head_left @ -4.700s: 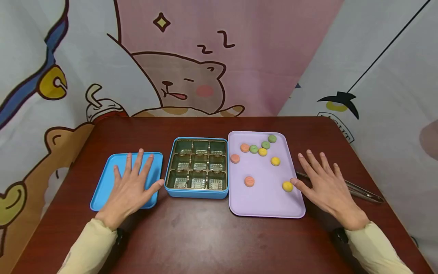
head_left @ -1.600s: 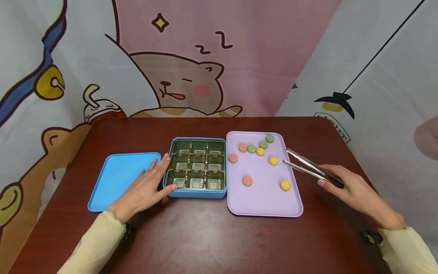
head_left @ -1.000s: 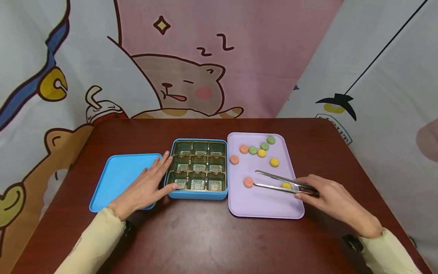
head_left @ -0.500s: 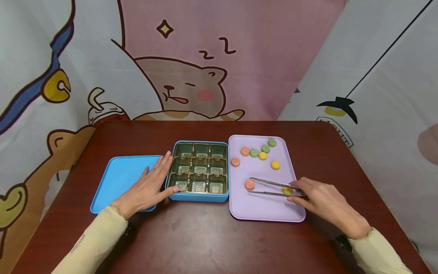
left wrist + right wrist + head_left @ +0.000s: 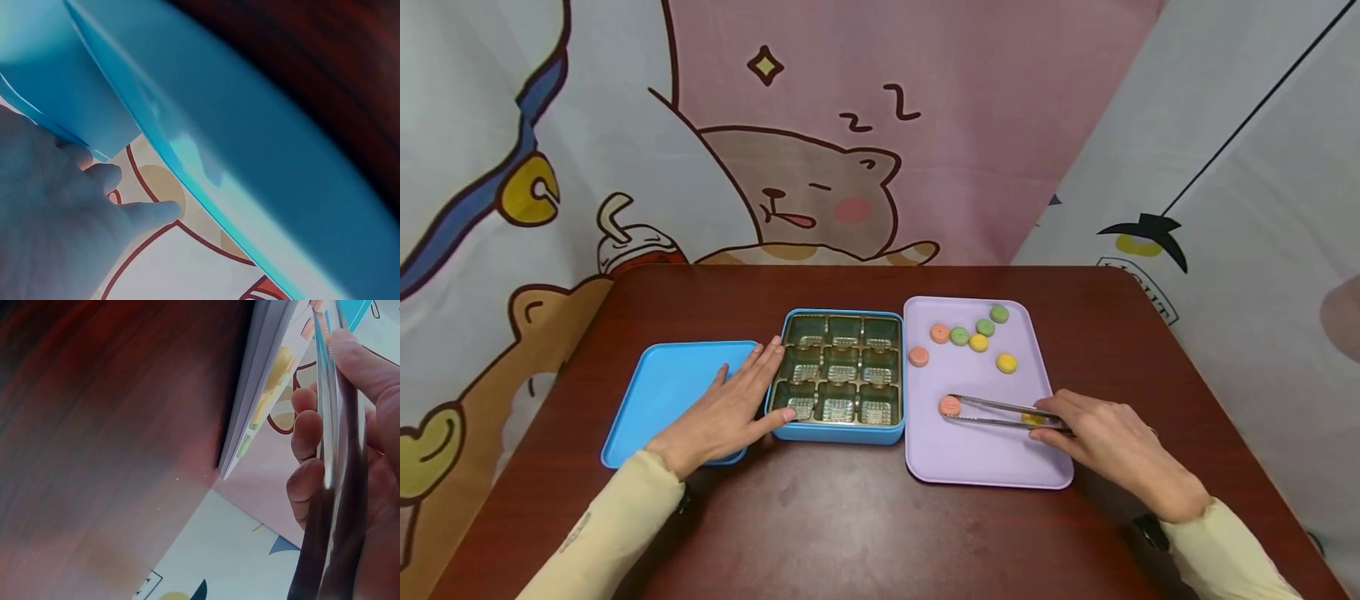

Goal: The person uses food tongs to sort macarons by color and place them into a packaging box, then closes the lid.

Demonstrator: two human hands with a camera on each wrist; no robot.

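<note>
Gripping tongs (image 5: pixel 351 500) (×1), right hand (image 5: pixel 1116 446) holds tips astride nearest of three orange discs (image 5: pixel 950 406) on right tray (image 5: pixel 992 460), plus three green discs (image 5: pixel 985 327), three yellow discs (image 5: pixel 1007 362); left hand (image 5: pixel 722 423), fingers straight, touches one nine-compartment box (image 5: pixel 850 434).

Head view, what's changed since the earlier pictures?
The right hand took up the silver metal tongs, bringing them left; their tips flank a small orange disc on the lilac rectangular tray. The left hand moved right, from the flat blue lid to the square blue box. Tray, lid and box stayed.
</note>
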